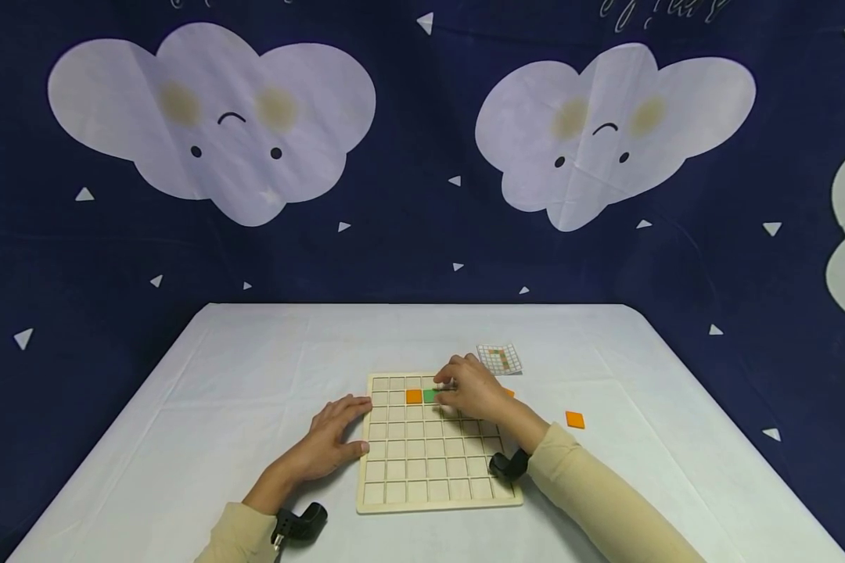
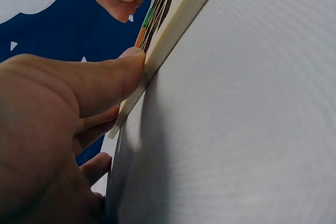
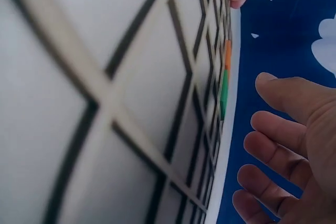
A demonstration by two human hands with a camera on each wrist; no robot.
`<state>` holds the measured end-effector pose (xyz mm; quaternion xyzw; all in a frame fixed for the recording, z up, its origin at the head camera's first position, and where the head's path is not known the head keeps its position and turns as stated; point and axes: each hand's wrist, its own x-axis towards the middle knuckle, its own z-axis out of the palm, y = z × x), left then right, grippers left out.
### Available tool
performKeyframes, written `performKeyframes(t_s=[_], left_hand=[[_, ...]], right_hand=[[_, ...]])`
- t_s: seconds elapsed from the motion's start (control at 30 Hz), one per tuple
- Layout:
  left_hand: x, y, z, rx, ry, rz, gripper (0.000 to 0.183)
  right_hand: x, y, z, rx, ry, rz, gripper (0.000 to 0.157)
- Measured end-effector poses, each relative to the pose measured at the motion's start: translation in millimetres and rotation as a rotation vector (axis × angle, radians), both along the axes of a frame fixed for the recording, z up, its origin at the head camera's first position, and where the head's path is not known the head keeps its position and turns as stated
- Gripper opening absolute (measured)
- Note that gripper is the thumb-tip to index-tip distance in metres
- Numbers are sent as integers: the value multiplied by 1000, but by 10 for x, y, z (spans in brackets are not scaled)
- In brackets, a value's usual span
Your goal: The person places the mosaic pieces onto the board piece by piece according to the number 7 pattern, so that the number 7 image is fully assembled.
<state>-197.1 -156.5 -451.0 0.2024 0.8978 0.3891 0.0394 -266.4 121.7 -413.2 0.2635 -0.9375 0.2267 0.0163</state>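
A pale wooden grid board [image 1: 397,492] lies flat on the table. In its upper rows, an orange square tile [image 1: 413,396] sits beside a green square tile [image 1: 429,396]. My right hand [image 1: 470,389] hovers by the green tile and hides part of the upper right cells. In the right wrist view its thumb and fingers stand apart with nothing seen between them. Along the board's left edge rests my left hand [image 1: 329,438], thumb and fingertips touching the frame; the left wrist view shows the thumb [image 2: 113,80] against the rim.
Beyond the board's upper right corner lies a small printed grid card [image 1: 500,360]. A loose orange tile [image 1: 575,420] is on the white table [image 1: 648,469] to the right. Another orange piece [image 1: 509,392] peeks out behind the right wrist. A dark blue cloth [image 1: 422,234] hangs behind.
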Motion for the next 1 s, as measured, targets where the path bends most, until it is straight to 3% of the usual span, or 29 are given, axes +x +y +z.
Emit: performKeyframes(t_s=[0.33,1.0], left_hand=[[2,1,-7,1,0,14,62],[3,4,-2,-10,-6,17,61]], right_hand=[[70,73,121,-80,-4,-29,29],[283,386,202,-145,29,-101,29]])
